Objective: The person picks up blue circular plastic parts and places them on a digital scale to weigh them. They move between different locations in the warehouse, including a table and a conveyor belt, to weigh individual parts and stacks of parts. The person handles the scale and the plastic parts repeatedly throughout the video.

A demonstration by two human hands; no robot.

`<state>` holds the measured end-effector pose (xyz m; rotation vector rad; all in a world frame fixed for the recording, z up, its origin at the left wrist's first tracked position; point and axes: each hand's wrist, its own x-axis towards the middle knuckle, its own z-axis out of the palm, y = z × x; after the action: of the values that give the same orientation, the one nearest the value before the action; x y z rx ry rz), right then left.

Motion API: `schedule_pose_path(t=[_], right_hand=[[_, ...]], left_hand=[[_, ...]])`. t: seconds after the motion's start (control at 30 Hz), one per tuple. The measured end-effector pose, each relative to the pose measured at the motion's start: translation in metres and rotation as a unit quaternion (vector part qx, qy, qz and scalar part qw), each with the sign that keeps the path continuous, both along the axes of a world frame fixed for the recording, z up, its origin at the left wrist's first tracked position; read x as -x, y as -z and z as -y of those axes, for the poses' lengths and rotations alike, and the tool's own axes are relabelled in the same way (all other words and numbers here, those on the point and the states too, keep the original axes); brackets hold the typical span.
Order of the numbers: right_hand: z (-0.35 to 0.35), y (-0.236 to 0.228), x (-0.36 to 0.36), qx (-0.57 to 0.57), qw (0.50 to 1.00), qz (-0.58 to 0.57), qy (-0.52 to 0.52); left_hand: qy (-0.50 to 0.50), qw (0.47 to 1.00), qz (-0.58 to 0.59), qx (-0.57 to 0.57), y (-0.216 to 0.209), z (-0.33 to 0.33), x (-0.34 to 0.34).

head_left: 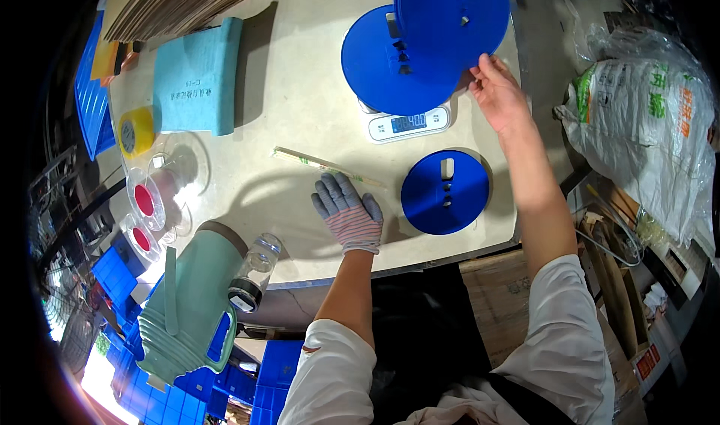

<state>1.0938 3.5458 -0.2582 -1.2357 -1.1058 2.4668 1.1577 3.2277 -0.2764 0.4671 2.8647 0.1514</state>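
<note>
My right hand, bare, pinches the near right rim of a blue plastic disc with cut-out holes. That disc overlaps a second blue disc, which lies on a white digital scale with a lit display. Palm down on the table, my left hand wears a grey glove with pink stripes; its fingers are stretched out and hold nothing. Just beyond its fingertips lies a thin, pale wrapped stick. A smaller blue disc with a rectangular slot lies flat between my hands.
At the left stand a green jug and a clear bottle near the table's edge. Farther back are a turquoise folder, yellow tape, clear spools with red centres and stacked cardboard. A white plastic sack sits at right.
</note>
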Motion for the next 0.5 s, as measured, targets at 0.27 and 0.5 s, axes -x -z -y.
schedule_pose_path(t=[0.27,0.5], right_hand=[[0.027,-0.007,0.002,-0.148,0.981,0.085,-0.095],[0.024,-0.016,-0.036,-0.106,0.994,-0.018,-0.009]], left_hand=[[0.001,1.000,-0.013,-0.010,0.001,-0.001,0.000],[0.004,1.000,-0.013,-0.004,0.001,-0.004,0.001]])
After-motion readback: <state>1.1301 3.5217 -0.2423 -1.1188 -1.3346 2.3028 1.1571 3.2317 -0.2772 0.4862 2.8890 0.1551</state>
